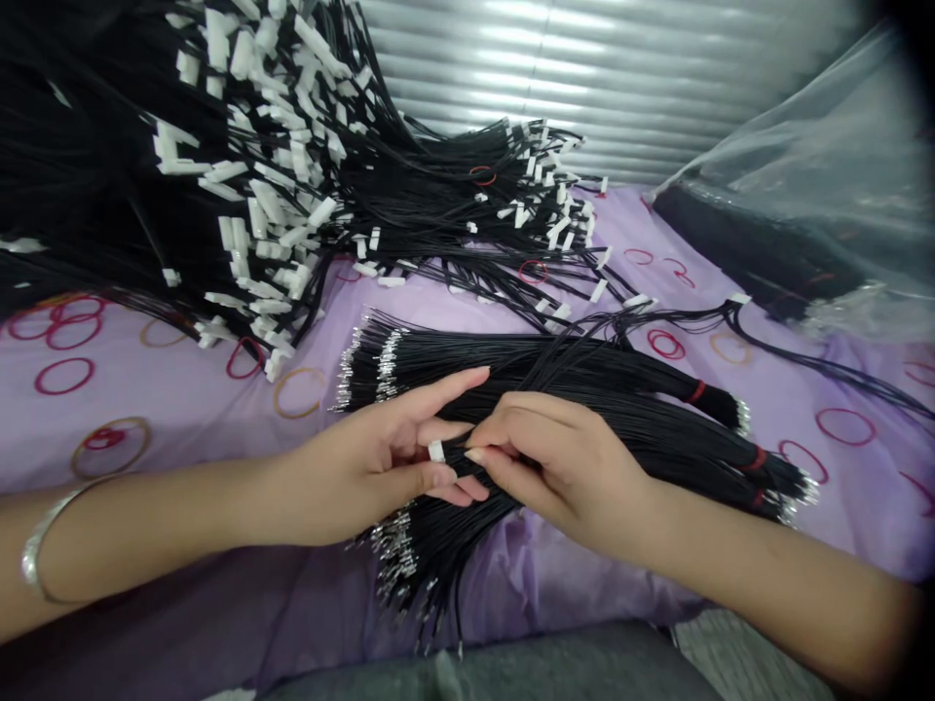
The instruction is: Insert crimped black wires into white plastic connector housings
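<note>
My left hand pinches a small white plastic connector between thumb and fingers, the index finger stretched out above it. Close against it, my right hand is closed in a pinch on a thin black wire that meets the connector; the wire's end is hidden. Whether the wire sits fully inside the connector I cannot tell. Beneath both hands lie bundles of black wires with bare silvery terminals at their left ends. More terminals fan out below my left hand.
A big heap of black wires with white connectors rises at the left, and another pile lies behind. A clear plastic bag with dark contents stands at the right. Red and tan rubber bands are scattered on the purple cloth.
</note>
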`<state>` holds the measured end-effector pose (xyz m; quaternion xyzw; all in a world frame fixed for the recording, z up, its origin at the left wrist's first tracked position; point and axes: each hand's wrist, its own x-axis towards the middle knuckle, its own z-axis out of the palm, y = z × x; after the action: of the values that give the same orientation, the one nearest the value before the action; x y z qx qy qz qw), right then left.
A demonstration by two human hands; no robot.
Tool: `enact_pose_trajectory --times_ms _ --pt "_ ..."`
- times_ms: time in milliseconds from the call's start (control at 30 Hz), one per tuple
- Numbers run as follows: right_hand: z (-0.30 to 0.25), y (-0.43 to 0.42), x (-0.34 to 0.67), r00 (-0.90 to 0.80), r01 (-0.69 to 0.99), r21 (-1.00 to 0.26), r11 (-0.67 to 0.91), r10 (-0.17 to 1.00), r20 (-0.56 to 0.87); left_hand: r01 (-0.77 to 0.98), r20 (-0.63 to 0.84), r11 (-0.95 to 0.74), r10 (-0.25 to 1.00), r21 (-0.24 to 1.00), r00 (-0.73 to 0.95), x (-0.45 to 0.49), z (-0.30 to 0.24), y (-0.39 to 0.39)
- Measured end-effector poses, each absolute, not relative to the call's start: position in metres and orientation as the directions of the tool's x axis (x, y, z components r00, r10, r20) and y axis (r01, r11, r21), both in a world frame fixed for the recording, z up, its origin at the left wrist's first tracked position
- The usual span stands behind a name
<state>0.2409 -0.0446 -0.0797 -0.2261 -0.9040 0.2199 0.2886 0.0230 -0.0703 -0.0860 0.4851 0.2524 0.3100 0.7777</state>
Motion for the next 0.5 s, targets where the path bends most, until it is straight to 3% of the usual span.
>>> enact_pose_trajectory --times_ms 167,333,500 --pt "-0.082 -0.046 0.238 -0.714 0.3 -0.489 0.819 0.533 0.454 -0.218 -0.143 0.372 0.735 0.902 0.663 0.026 -0.084 -0.069" --pt "-0.08 -0.039 0.245 -0.697 0.29 -0.286 0.913 0.406 0.59 -0.347 -0.186 0.408 0.831 0.845 0.524 0.029 -0.086 -0.064" --pt "-0.067 -0.037 0.256 -0.648 0.297 -0.34 0.892 0.45 0.615 -0.291 -0.317 0.46 0.848 0.839 0.425 0.027 -0.081 -0.06"
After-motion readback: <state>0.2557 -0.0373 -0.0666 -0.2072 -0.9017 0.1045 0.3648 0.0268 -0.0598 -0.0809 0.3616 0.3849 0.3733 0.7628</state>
